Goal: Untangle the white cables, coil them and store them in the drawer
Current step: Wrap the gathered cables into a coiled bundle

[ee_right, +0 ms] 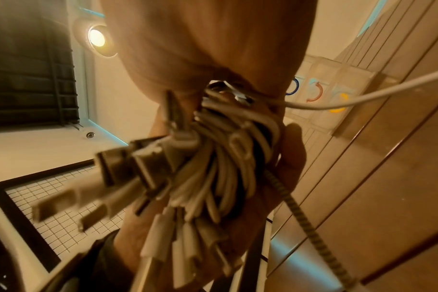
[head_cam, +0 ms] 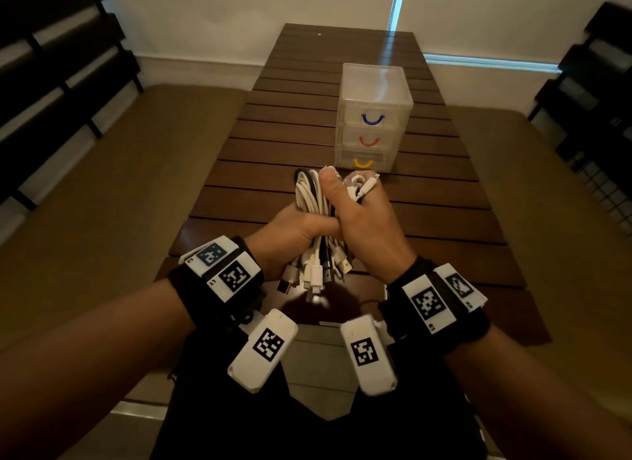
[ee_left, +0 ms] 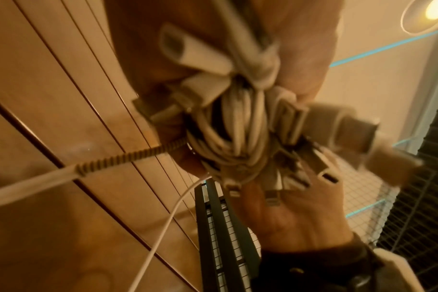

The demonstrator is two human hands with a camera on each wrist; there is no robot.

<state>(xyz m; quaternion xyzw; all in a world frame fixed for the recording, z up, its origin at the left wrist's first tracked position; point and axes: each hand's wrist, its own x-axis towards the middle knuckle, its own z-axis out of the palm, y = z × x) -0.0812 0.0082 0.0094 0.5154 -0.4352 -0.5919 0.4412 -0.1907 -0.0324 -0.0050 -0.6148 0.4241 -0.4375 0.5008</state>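
Both hands hold one thick bundle of cables (head_cam: 309, 194) above the near part of the slatted wooden table (head_cam: 273, 145). My left hand (head_cam: 294, 232) grips the bundle's lower part, and plug ends hang out below it. My right hand (head_cam: 362, 223) is wrapped around the upper part, thumb up along the looped white cables. The left wrist view shows the bundle (ee_left: 238, 138) from its end, with a braided cable (ee_left: 128, 156) and a thin white cable (ee_left: 168, 217) trailing loose. The right wrist view shows the connectors (ee_right: 213, 168) fanned out. The clear three-drawer unit (head_cam: 372, 117) stands just beyond, its drawers closed.
Dark slatted furniture (head_cam: 51, 83) stands at the left wall. A dark rack with wire mesh (head_cam: 605, 186) is at the right. The drawer handles are blue (head_cam: 372, 119), red (head_cam: 369, 140) and yellow (head_cam: 363, 163), top to bottom. Bare table slats lie left of the unit.
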